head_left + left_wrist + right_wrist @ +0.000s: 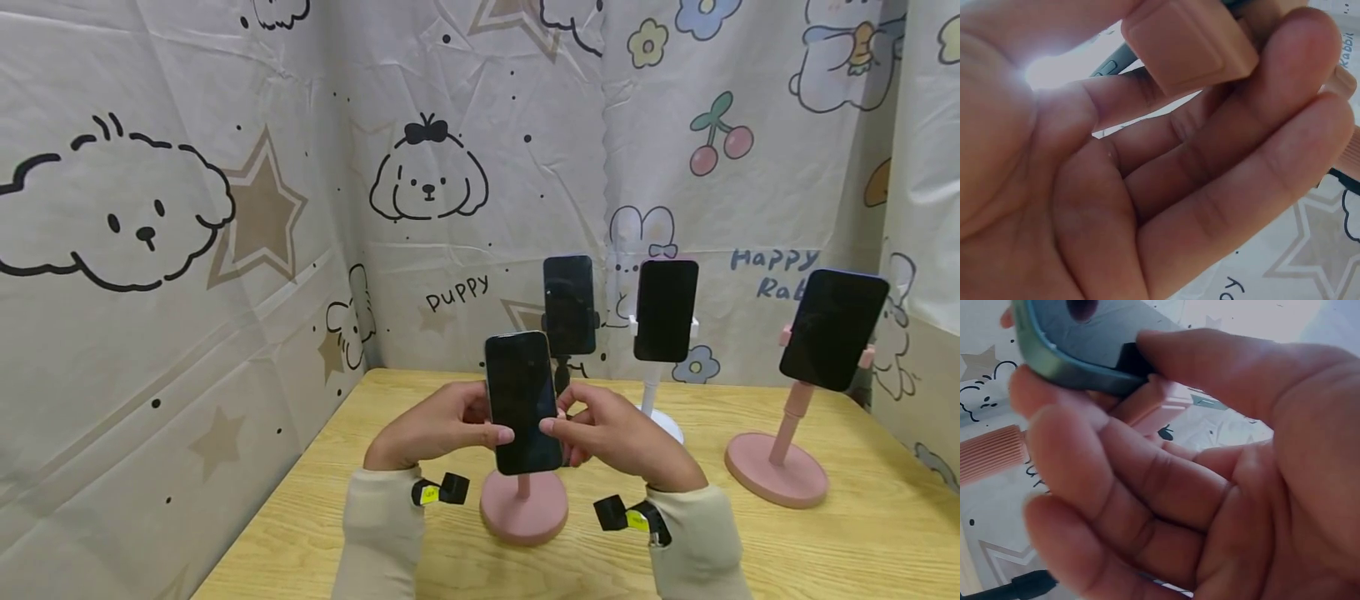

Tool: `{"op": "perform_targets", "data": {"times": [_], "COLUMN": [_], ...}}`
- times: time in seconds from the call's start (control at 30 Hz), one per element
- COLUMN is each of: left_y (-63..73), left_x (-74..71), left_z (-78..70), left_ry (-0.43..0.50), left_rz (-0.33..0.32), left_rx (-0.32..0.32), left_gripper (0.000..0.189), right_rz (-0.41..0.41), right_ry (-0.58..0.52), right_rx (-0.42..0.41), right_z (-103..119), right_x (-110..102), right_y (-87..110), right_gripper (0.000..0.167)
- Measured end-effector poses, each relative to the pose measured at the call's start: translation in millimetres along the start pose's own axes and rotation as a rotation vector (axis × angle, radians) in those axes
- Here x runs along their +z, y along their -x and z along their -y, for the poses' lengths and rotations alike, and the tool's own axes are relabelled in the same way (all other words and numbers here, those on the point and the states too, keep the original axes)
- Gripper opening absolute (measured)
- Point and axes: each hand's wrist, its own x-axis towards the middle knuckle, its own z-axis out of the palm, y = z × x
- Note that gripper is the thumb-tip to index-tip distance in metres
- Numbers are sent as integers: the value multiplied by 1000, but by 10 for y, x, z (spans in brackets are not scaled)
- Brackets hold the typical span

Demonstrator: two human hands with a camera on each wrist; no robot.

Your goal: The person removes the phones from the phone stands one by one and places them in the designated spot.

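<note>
Phone (522,400) stands upright between my two hands, dark screen toward me, above the round base of a pink stand (525,510) on the desk (270,542). My left hand (431,427) holds its left edge: the thumb lies on the lower screen and the other fingers bend behind. My right hand (617,429) grips the opposite edge the same way, thumb on the lower right of the screen. From my left wrist I see a pink block (1188,50) against my fingers; from my right wrist, another pink block (1157,406) just beside the phone's greenish edge. I cannot tell how firmly those blocks meet the phone.

Beyond my hands, a black stand (562,375) carries a second phone (570,304), a white stand (651,387) a third phone (666,310), and, to my right, another pink stand (777,469) a tilted fourth phone (835,329). Cloth (420,275) printed with puppies and stars hangs behind.
</note>
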Motion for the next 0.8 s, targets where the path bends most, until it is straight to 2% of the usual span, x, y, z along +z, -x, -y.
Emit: {"op": "perform_targets", "data": {"times": [0.23, 0.4, 0.57, 0.8], "left_y": [-54, -109, -174, -245], "left_x": [66, 134, 211, 305], "left_z": [-23, -15, 4, -28], "left_ry": [55, 72, 63, 62], "left_rz": [58, 86, 94, 84], "left_rx": [37, 62, 100, 95], "left_gripper": [37, 35, 33, 34], "right_rz": [24, 33, 28, 24], "right_ry": [105, 112, 135, 146], "right_rx": [-5, 13, 16, 56], "right_z": [61, 70, 62, 64], "right_x": [-87, -146, -194, -264], "right_y": [115, 189, 260, 356], "right_gripper": [35, 37, 35, 36]}}
